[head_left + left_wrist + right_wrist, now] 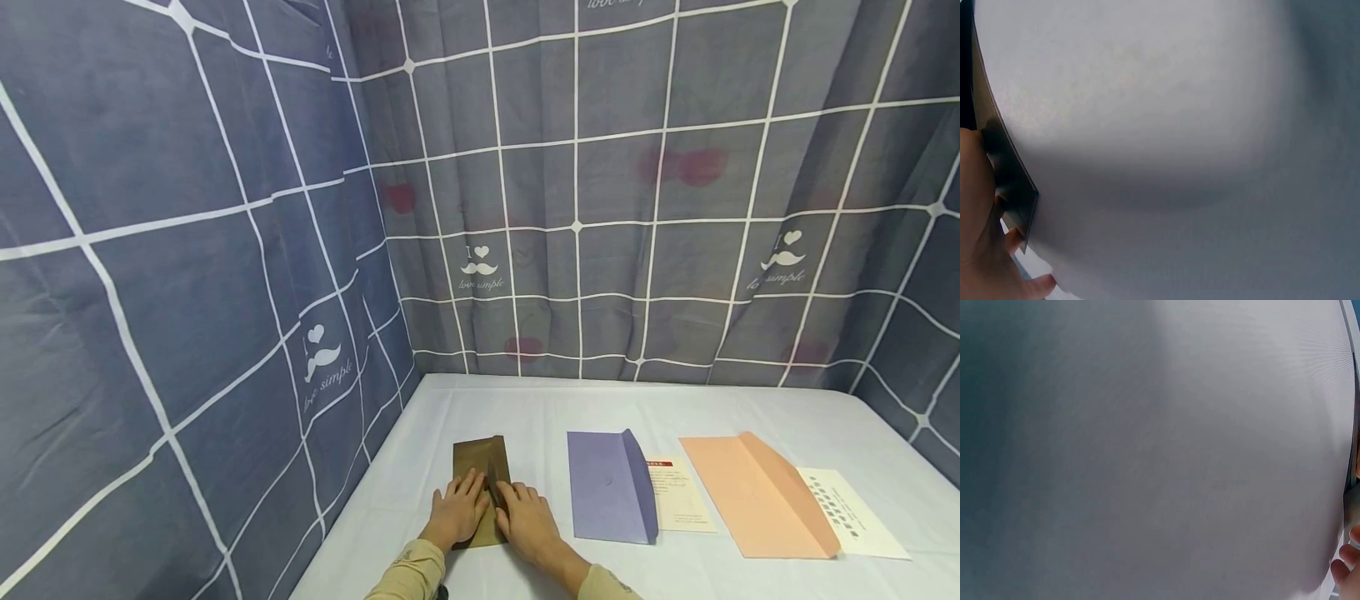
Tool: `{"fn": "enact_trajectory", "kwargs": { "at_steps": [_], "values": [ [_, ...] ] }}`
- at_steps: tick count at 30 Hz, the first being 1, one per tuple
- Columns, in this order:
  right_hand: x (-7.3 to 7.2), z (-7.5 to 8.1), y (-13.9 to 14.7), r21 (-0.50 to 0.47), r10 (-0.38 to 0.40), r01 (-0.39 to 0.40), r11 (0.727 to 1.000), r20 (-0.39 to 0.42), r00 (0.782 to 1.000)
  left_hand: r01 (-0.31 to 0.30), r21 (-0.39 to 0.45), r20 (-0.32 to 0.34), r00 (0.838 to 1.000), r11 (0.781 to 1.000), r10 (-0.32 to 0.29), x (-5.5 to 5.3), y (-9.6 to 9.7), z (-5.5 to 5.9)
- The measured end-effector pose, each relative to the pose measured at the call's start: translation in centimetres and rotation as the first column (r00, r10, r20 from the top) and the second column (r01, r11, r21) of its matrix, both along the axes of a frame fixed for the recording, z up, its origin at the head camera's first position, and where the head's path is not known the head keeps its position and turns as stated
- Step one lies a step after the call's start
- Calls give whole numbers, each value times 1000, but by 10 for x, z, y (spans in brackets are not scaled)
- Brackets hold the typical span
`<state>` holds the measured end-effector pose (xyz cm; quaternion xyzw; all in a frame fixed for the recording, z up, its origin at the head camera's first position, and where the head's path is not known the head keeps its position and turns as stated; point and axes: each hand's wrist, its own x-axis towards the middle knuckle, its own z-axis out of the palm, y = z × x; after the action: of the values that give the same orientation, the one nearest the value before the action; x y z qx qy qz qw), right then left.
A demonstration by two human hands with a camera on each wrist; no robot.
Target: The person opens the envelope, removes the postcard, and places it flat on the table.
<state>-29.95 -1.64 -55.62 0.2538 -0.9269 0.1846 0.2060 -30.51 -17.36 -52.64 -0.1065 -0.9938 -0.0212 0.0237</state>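
Observation:
An olive-brown envelope [480,454] lies on the table at the left, with a dark fold standing up along its middle. My left hand [456,510] rests on the envelope, its fingers stretched forward beside that fold. At the fold's right side my right hand [528,523] holds the raised part between thumb and fingers, though the exact contact is partly hidden. In the left wrist view, the envelope's edge [1016,181] shows beside the left hand's fingers. Only a few right fingertips [1347,553] and a sliver of the envelope appear in the right wrist view.
On the white-covered table [540,408], a purple envelope [607,487] overlaps a cream card [681,496]. Further right, an orange envelope [750,500] overlaps a white printed card [855,512]. Grey checked curtains [540,192] enclose the table at the back and sides.

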Motion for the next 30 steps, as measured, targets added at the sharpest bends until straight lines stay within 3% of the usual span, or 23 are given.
{"fn": "enact_trajectory", "kwargs": {
  "at_steps": [6,13,20,24,30],
  "values": [
    [-3,0,6,-59,18,-22,998,-68,998,5,-18,-22,1000,1000,-6,0,0,2],
    [-5,4,12,-110,6,-15,994,-83,997,3,-13,-19,1000,1000,-3,-3,0,0],
    [-6,-2,20,23,-41,46,999,-184,982,2,12,37,999,1000,-2,-4,-2,-3],
    [-7,-4,24,93,-82,106,990,-234,969,0,16,45,999,1000,-1,-3,-2,-2],
    [-5,0,21,182,-71,121,976,-261,963,7,29,38,999,1000,-8,-1,-1,1]
  ]
}}
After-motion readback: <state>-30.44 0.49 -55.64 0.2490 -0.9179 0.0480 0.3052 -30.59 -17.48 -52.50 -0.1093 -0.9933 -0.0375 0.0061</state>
